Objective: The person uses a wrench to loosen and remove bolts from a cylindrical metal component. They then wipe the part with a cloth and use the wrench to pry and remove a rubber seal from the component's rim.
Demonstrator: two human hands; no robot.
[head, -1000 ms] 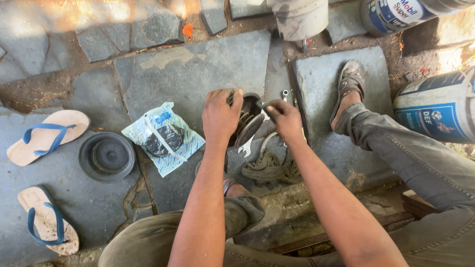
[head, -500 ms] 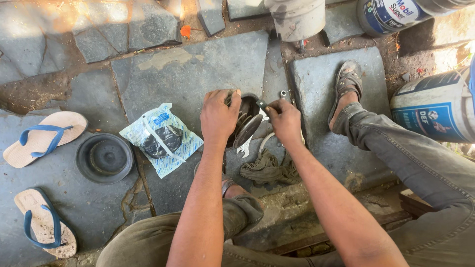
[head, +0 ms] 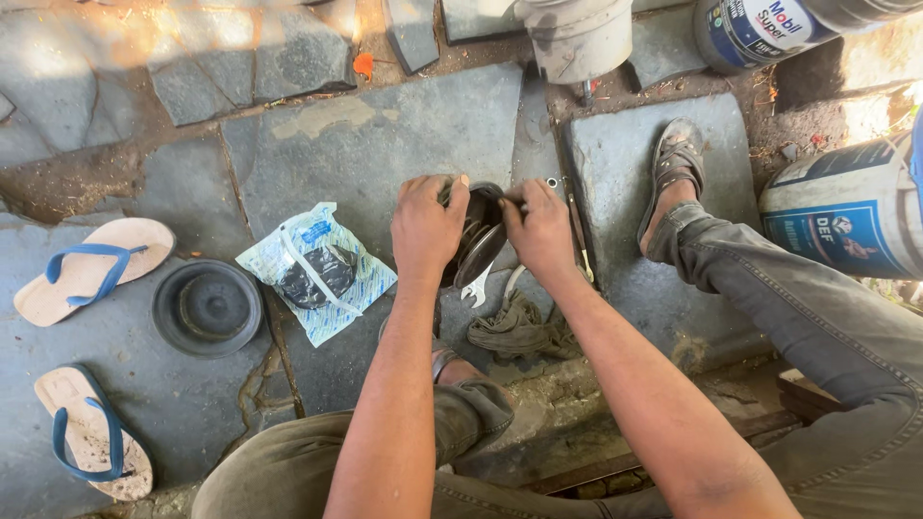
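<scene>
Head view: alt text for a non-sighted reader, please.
Seen from above, a seated person's left hand and right hand grip a round dark metal part over stone paving. A wrench and rag lie beneath; a plastic packet, black disc and flip-flops lie left.

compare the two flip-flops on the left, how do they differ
The upper flip-flop lies nearly sideways with a cleaner, pale sole; the lower flip-flop lies more diagonally, its sole dirtier and greyer. The upper one sits beside the round black part; the lower one lies apart. Both have blue straps.
</scene>
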